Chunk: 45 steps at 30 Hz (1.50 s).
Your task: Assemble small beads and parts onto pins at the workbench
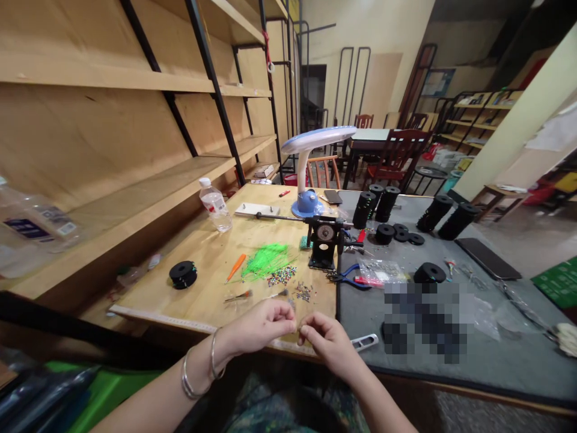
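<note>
Pinching with left hand and right hand, lower centre, fingers together; cannot tell on what; likely light, hold by edges.

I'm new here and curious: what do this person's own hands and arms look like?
The left hand and right hand wear no gloves, and no sleeves show. Two silver-coloured, rounded bangles circle the left forearm near the wrist; no jewellery shows on the right forearm.
</note>
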Available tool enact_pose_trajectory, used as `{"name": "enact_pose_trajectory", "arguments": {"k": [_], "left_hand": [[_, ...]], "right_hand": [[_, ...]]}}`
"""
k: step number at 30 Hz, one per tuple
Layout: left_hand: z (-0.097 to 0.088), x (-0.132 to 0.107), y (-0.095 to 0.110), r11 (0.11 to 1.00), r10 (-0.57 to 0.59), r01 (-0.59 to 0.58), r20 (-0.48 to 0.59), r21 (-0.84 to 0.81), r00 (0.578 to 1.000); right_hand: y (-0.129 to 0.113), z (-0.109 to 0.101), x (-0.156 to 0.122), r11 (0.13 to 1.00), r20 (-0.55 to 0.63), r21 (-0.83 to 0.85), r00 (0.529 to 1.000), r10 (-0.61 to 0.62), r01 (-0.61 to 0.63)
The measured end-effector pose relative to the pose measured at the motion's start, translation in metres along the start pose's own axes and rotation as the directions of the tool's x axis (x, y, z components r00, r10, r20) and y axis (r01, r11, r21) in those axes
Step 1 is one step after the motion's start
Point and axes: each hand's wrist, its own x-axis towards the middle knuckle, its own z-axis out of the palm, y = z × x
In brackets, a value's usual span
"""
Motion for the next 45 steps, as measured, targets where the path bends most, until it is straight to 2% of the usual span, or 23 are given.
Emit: {"name": "enact_pose_trajectory", "arguments": {"k": [4,7,9,11,13,15,17,18,20,23,26,28,31,33,36,38,42,45], "left_hand": [[0.001,-0.002,-0.010,0.978,-0.039,0.048,-0.048,0.202,0.998],[0.001,0.000,-0.022,0.918,-0.030,0.081,-0.135,0.389,0.990],[0.000,0.002,-0.032,0.872,-0.007,0.098,-0.188,0.479,0.982],[-0.002,0.002,-0.040,0.829,0.017,0.116,-0.231,0.547,0.973],[-0.003,0.001,-0.046,0.776,0.036,0.146,-0.273,0.614,0.961],[0.000,-0.003,-0.047,0.717,0.068,0.189,-0.338,0.670,0.939],[0.008,-0.008,-0.045,0.693,0.139,0.209,-0.413,0.690,0.900],[0.014,-0.010,-0.041,0.701,0.187,0.194,-0.440,0.686,0.879],[0.030,-0.011,-0.031,0.747,0.293,0.072,-0.425,0.660,0.857],[0.059,0.003,-0.011,0.803,0.356,-0.151,-0.261,0.577,0.897],[0.085,0.032,0.008,0.831,0.338,-0.224,-0.144,0.509,0.930],[0.100,0.051,0.016,0.809,0.339,-0.247,-0.079,0.533,0.938],[0.120,0.067,0.022,0.709,0.349,-0.266,0.002,0.653,0.937],[0.128,0.069,0.022,0.667,0.335,-0.241,0.005,0.705,0.942],[0.130,0.062,0.016,0.688,0.320,-0.204,-0.039,0.696,0.947],[0.124,0.055,0.009,0.727,0.307,-0.194,-0.060,0.658,0.950],[0.110,0.041,-0.009,0.803,0.286,-0.168,-0.122,0.572,0.950],[0.103,0.033,-0.026,0.859,0.292,-0.176,-0.178,0.480,0.940]], "right_hand": [[0.005,-0.007,0.000,0.959,-0.089,-0.283,0.996,-0.025,-0.001],[0.004,-0.029,-0.014,0.867,-0.184,-0.499,0.975,-0.122,0.014],[0.004,-0.052,-0.031,0.762,-0.294,-0.646,0.933,-0.207,-0.035],[0.006,-0.077,-0.052,0.620,-0.415,-0.771,0.854,-0.312,-0.148],[0.010,-0.100,-0.074,0.460,-0.480,-0.842,0.781,-0.400,-0.282],[0.017,-0.116,-0.092,0.331,-0.511,-0.856,0.743,-0.432,-0.396],[0.025,-0.125,-0.104,0.247,-0.545,-0.838,0.736,-0.401,-0.486],[0.029,-0.127,-0.107,0.225,-0.562,-0.827,0.737,-0.375,-0.515],[0.036,-0.129,-0.109,0.212,-0.588,-0.808,0.745,-0.315,-0.549],[0.044,-0.131,-0.107,0.241,-0.616,-0.787,0.739,-0.273,-0.567],[0.048,-0.132,-0.103,0.284,-0.628,-0.778,0.720,-0.297,-0.561],[0.047,-0.130,-0.102,0.297,-0.619,-0.785,0.708,-0.340,-0.544],[0.041,-0.121,-0.102,0.291,-0.554,-0.832,0.684,-0.475,-0.472],[0.036,-0.111,-0.102,0.300,-0.459,-0.888,0.703,-0.544,-0.347],[0.029,-0.097,-0.099,0.309,-0.258,-0.946,0.814,-0.520,-0.102],[0.025,-0.092,-0.095,0.290,-0.145,-0.957,0.867,-0.476,-0.001],[0.020,-0.089,-0.085,0.213,-0.023,-0.975,0.929,-0.370,0.060],[0.015,-0.090,-0.079,0.151,0.035,-0.985,0.951,-0.308,0.085]]}}
